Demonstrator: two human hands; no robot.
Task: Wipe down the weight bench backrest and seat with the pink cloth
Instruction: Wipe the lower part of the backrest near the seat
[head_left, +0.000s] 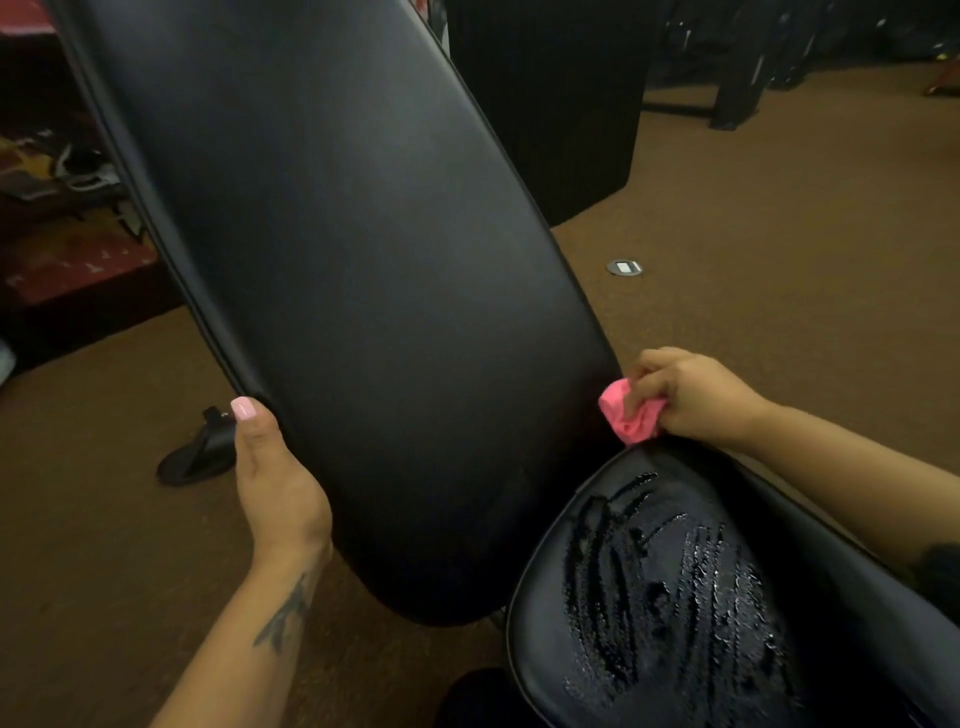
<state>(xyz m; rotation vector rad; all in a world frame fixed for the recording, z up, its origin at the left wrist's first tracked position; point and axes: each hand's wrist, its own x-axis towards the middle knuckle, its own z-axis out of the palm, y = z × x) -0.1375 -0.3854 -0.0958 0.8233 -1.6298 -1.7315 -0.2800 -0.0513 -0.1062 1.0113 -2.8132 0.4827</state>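
The black padded backrest (353, 249) slopes up from bottom centre to top left. My left hand (275, 478) grips its lower left edge, thumb on the front face and fingers hidden behind. The black seat (670, 587) lies at the lower right, its surface streaked with wet smears. My right hand (691, 395) holds the bunched pink cloth (628, 413) against the backrest's lower right edge, just above the seat's narrow end.
Brown carpet (779, 249) covers the floor, with a round metal floor socket (624, 268) beyond the bench. A black sandal (200, 457) lies on the carpet to the left. Dark equipment (550, 93) stands behind, and cluttered red shelving (67, 218) at far left.
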